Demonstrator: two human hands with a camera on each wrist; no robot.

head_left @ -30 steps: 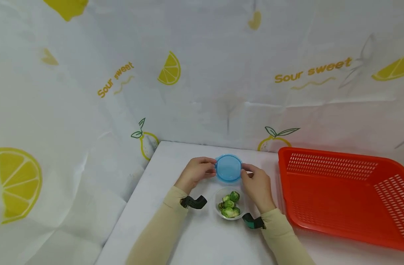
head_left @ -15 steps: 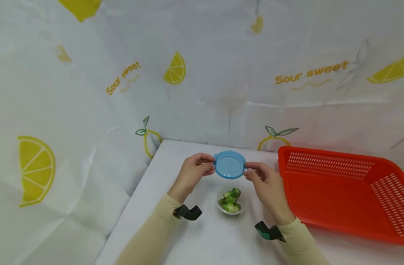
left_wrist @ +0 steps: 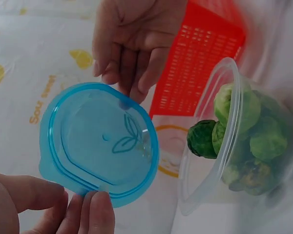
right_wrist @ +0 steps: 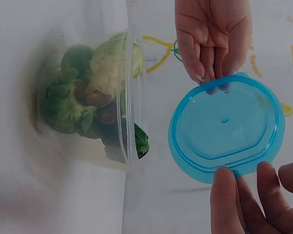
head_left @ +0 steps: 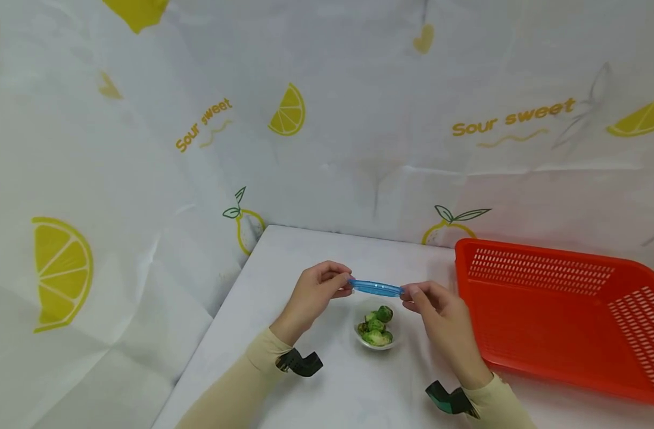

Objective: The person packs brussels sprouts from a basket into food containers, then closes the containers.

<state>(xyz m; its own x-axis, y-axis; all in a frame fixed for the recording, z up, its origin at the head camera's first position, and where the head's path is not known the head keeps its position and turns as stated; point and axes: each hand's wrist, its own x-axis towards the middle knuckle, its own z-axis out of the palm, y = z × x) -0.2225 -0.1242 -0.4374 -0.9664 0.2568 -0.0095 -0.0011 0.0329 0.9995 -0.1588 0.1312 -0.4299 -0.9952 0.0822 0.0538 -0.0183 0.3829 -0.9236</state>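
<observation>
A translucent blue lid (head_left: 376, 288) is held between both hands, seen nearly edge-on in the head view. My left hand (head_left: 317, 297) pinches its left edge; my right hand (head_left: 444, 316) pinches the right edge. In both wrist views the lid (left_wrist: 102, 141) shows its round face and ridged rim, with fingertips at opposite edges. Just nearer than the lid, a clear plastic container (head_left: 379, 347) stands uncovered on the table. Several green Brussels sprouts (head_left: 376, 326) fill it, one (right_wrist: 142, 141) poking above the rim.
A large red plastic basket (head_left: 541, 322) with slotted walls stands at the right, close to the right hand. The white table (head_left: 300, 247) ends at the back against a white sheet (head_left: 359, 119) printed with lemons. A dark camera mount (head_left: 300, 362) sits on each wrist.
The lid has come nearer and tilted from face-on to nearly edge-on, up beside the container. Both hands moved with it, the right also shifting rightward, and they keep their hold.
</observation>
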